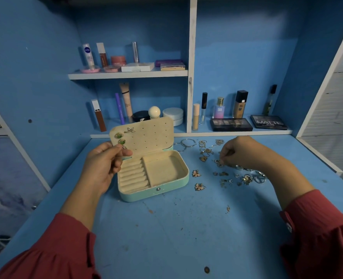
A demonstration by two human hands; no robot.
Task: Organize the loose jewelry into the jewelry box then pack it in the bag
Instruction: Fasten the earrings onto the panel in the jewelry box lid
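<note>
Sleeves (52, 250) of dark red cloth frame our view nearest the camera, over a scuffed blue table (166, 238). Beyond them sits the mint jewelry box (153, 178), open, with its ring rolls on the left and a bare compartment on the right. Our left hand (104, 166) pinches a small earring (124, 147) against the lower left corner of the raised lid (144, 135), just below two green studs (120, 138) and a starfish piece (130, 130) already pinned there. Our right hand (241, 152) reaches into the loose jewelry (223, 174) scattered to the right of the box, fingertips curled and pinching at one small piece; which piece we cannot tell. Farther back, shelves (128, 74) hold cosmetics (230, 124).
</note>
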